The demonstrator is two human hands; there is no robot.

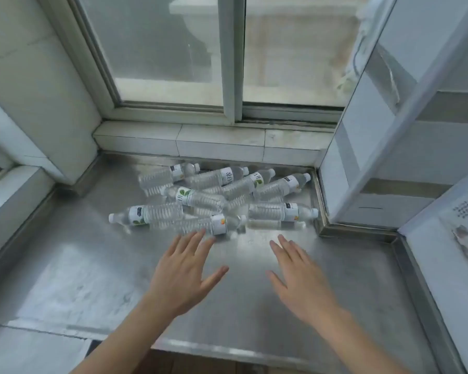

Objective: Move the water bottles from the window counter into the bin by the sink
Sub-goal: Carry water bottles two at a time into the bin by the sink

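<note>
Several clear plastic water bottles [214,195] with white labels lie on their sides in a loose pile on the steel window counter [92,265], close to the tiled sill. My left hand [184,271] is flat with fingers spread, its fingertips just short of the nearest bottle [206,225]. Beside it, my right hand [300,276] is also flat and spread, a short way in front of the bottle at the right [278,211]. Neither hand holds anything. No bin or sink is in view.
A sliding window [227,63] rises behind the tiled sill [216,141]. White tiled walls close in at the left [25,90] and right [389,157]. A raised steel lip [319,195] borders the counter on the right. The counter's front edge [227,346] runs below my forearms.
</note>
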